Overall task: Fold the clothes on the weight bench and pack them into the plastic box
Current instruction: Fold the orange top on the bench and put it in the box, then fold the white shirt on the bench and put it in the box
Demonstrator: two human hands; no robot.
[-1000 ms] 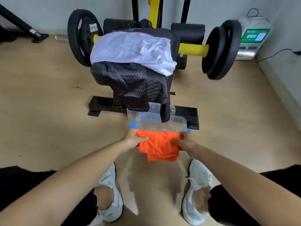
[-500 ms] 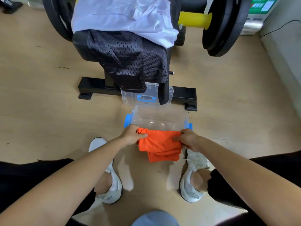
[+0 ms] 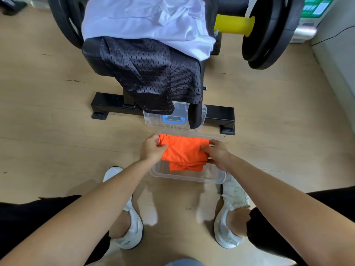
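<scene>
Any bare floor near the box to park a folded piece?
Bare floor left of the plastic box, and right of it toward the wall. Crowded: orange garment over the box; lid behind, shoes in front.

Pale wood-look floor — grey wall at right, black weight plate nearby

Both hands hold a folded orange garment over the open clear plastic box on the wooden floor: the left hand pinches its left edge, the right hand grips its right edge. The box's lid, with a blue latch, leans against the weight bench behind it. A black mesh garment and a white garment drape over the bench. White shoes stand either side
</scene>
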